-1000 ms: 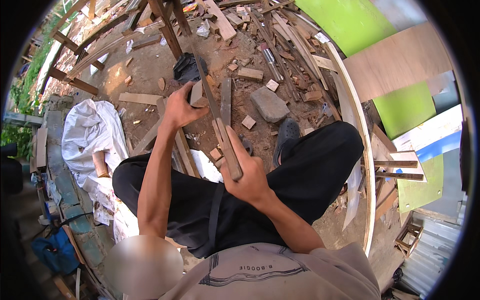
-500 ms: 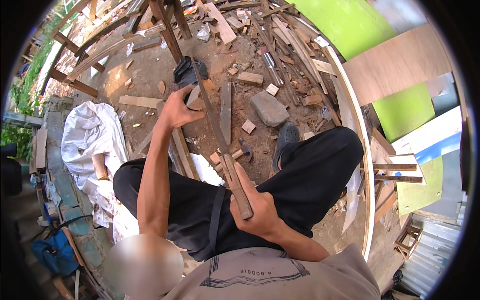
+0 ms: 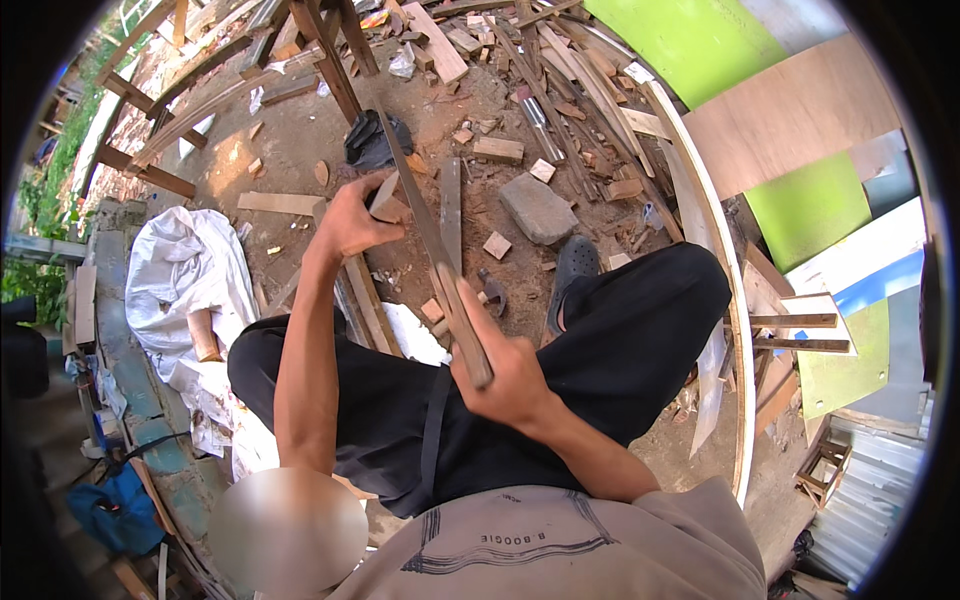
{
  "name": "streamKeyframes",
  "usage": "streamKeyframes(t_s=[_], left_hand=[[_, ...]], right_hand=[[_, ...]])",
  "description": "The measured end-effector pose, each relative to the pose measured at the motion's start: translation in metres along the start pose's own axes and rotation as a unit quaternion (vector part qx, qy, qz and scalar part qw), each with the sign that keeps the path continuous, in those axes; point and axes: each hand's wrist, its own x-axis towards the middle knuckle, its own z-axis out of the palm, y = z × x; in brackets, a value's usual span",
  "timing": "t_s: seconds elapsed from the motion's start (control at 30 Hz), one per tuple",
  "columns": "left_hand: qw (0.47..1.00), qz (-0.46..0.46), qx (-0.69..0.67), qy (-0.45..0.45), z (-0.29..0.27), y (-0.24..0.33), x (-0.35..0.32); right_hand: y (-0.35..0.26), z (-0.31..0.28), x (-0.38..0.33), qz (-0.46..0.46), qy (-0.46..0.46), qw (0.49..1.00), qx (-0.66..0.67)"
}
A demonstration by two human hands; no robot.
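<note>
My right hand [image 3: 508, 382] is wrapped round the wooden handle of a handsaw [image 3: 424, 212], whose long thin blade points away from me. The far part of the blade lies along the right side of a small wood piece [image 3: 384, 201]. My left hand [image 3: 352, 222] grips that piece, thumb stretched toward the blade. Whether the teeth are inside the wood, I cannot tell. Beyond the hand lies a black plastic bag [image 3: 376, 140]. A dark narrow board [image 3: 451, 215] rests on the ground just right of the blade. Partly hidden behind the saw is a hammer [image 3: 492, 290].
A grey stone block [image 3: 539, 210] lies ahead of my right shoe [image 3: 577, 270]. Wood offcuts [image 3: 498, 149] and long strips litter the dirt. At left a white sack [image 3: 185, 265] drapes beside a low wall [image 3: 150, 400]. Green panels [image 3: 808, 215] stand at right.
My right hand has pushed the saw forward, away from my body, so its handle sits farther up over my lap. My left hand stays nearly in place on the wood piece.
</note>
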Motion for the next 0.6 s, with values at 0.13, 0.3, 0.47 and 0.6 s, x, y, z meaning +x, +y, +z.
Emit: streamKeyframes(t_s=[0.13,0.3,0.47,0.6], left_hand=[[1.0,0.009,0.006,0.027,0.003,-0.004,-0.005],[1.0,0.006,0.015,0.016,-0.001,-0.005,-0.005],[0.999,0.016,0.036,0.028,0.001,-0.001,-0.006],[0.999,0.016,0.017,0.038,0.014,-0.007,-0.005]], right_hand=[[-0.009,0.002,-0.013,-0.057,0.044,0.997,0.007],[-0.009,0.001,0.003,0.008,-0.008,1.0,0.019],[-0.004,0.008,0.005,-0.017,0.018,1.0,0.0],[-0.004,0.008,0.015,0.022,-0.001,1.0,-0.019]])
